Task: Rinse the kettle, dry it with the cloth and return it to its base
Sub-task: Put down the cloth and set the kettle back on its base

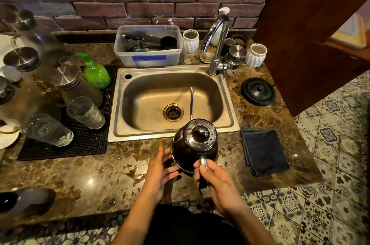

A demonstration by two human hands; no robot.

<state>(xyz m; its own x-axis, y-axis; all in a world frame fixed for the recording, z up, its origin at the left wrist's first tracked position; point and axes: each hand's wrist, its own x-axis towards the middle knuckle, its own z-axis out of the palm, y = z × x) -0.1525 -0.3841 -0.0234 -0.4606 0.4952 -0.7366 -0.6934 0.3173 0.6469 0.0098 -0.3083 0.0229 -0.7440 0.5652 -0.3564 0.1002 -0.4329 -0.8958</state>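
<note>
Kettle handle inside right hand fingers

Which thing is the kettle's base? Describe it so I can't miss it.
Start at the steel sink and go right past the chrome tap along the brown marble counter. The round black kettle base lies flat there, beyond the folded dark cloth; unlike the white ribbed jars, it's a low disc.
</note>
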